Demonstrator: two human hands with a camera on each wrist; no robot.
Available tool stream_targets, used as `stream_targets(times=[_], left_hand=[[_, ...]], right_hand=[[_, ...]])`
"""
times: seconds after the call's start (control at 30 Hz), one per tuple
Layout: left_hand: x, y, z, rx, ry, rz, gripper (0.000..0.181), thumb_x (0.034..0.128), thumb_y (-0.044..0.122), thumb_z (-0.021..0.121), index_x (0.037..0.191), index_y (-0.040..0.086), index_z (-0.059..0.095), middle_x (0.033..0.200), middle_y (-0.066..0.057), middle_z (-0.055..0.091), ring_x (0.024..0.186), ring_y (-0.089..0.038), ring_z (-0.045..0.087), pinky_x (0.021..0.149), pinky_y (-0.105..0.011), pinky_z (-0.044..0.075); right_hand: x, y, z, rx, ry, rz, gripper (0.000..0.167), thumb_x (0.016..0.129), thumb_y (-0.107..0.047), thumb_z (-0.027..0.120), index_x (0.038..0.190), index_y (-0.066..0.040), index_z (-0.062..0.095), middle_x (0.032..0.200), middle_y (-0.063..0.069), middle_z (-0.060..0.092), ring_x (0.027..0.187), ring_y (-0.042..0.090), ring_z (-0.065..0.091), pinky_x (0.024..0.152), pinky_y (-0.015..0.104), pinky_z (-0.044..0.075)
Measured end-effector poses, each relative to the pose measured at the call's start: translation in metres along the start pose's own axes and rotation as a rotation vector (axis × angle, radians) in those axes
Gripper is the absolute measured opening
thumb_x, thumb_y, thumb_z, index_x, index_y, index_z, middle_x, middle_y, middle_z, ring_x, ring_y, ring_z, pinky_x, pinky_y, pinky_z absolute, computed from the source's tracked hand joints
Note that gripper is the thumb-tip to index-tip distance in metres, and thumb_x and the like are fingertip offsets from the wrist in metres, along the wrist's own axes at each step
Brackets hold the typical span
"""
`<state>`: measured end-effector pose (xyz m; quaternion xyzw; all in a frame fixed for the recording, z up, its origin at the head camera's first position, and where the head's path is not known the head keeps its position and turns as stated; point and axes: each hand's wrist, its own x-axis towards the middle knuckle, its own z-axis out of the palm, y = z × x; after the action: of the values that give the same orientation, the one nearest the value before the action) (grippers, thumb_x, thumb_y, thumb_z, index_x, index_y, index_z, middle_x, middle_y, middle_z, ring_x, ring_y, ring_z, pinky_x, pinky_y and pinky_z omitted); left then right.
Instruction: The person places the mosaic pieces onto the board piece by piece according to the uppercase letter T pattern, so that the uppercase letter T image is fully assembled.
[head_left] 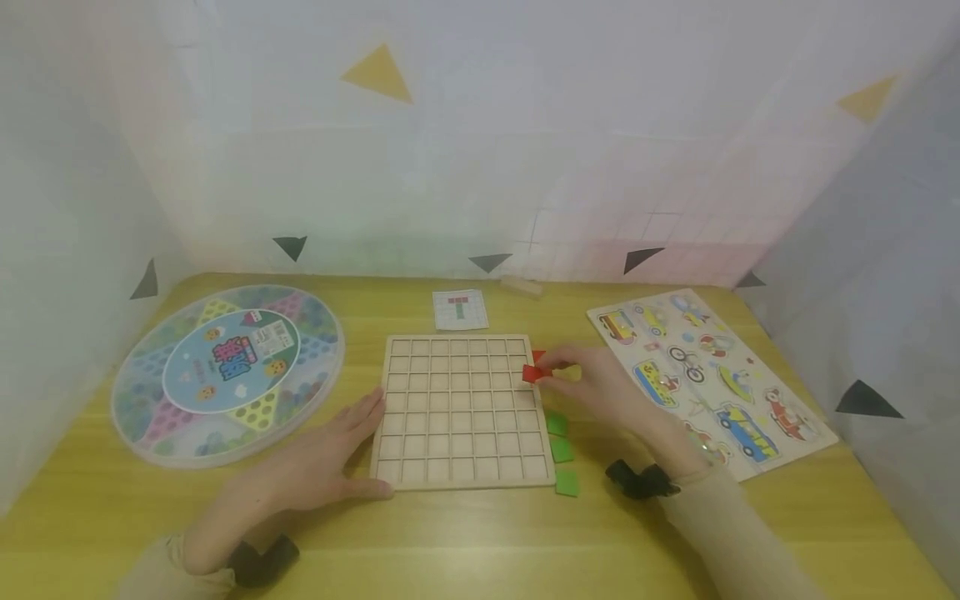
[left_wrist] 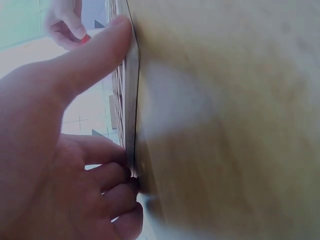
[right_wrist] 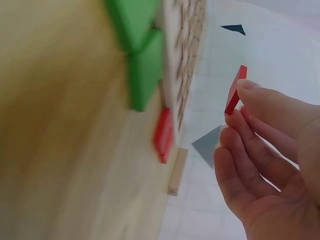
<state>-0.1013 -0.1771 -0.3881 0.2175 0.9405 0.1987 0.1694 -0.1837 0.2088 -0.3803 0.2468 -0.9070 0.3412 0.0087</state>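
A square wooden grid board (head_left: 465, 412) lies on the table, its cells bare. My left hand (head_left: 322, 462) touches the board's left edge, thumb at the near corner and fingers farther up. Between thumb and fingertips, my right hand (head_left: 600, 387) pinches a red square tile (right_wrist: 236, 91), raised over the board's right edge. Another red tile (right_wrist: 164, 135) lies on the table beside that edge, partly hidden in the head view. Nearer me along the same side are green tiles (head_left: 562, 450). Behind the board is a small card (head_left: 460, 310) printed with a red and green T shape.
To the left lies a round game box (head_left: 228, 375) with a star pattern. A wooden picture puzzle (head_left: 708, 371) of vehicles sits at the right, partly under my right forearm. By the back edge rests a small wooden block (head_left: 521, 287). Patterned sheets enclose the table.
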Motion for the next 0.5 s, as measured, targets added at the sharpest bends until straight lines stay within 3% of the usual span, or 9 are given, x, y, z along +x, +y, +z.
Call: stream_targets(times=[0.2,0.3,0.5], left_hand=[[0.001,-0.001,0.001,0.006,0.002,0.004,0.114,0.0790,0.077,0.061,0.160,0.010,0.016,0.169,-0.007,0.004,0.150,-0.044,0.019,0.118,-0.058,0.027],[0.001,-0.002,0.002,0.003,0.004,0.008,0.115,0.0789,0.077,0.061,0.160,0.009,0.017,0.169,-0.008,0.005,0.150,-0.044,0.019,0.118,-0.059,0.027],[0.001,-0.002,0.004,0.001,0.001,-0.007,0.115,0.0783,0.076,0.063,0.161,0.011,0.016,0.169,-0.005,0.003,0.151,-0.041,0.017,0.119,-0.057,0.026]], right_hand=[[0.013,-0.006,0.003,-0.040,0.007,-0.097,0.017,0.088,-0.017,0.079,0.105,-0.015,0.076,0.097,-0.004,0.073,0.091,0.024,0.067,0.083,0.046,0.057],[0.020,-0.013,0.005,-0.044,-0.017,-0.078,0.018,0.089,-0.020,0.078,0.106,-0.017,0.076,0.097,-0.005,0.071,0.090,0.024,0.064,0.083,0.045,0.056],[0.034,-0.029,0.012,0.043,-0.030,-0.039,0.022,0.089,-0.021,0.077,0.109,-0.013,0.074,0.108,-0.001,0.073,0.103,0.021,0.067,0.094,0.048,0.054]])
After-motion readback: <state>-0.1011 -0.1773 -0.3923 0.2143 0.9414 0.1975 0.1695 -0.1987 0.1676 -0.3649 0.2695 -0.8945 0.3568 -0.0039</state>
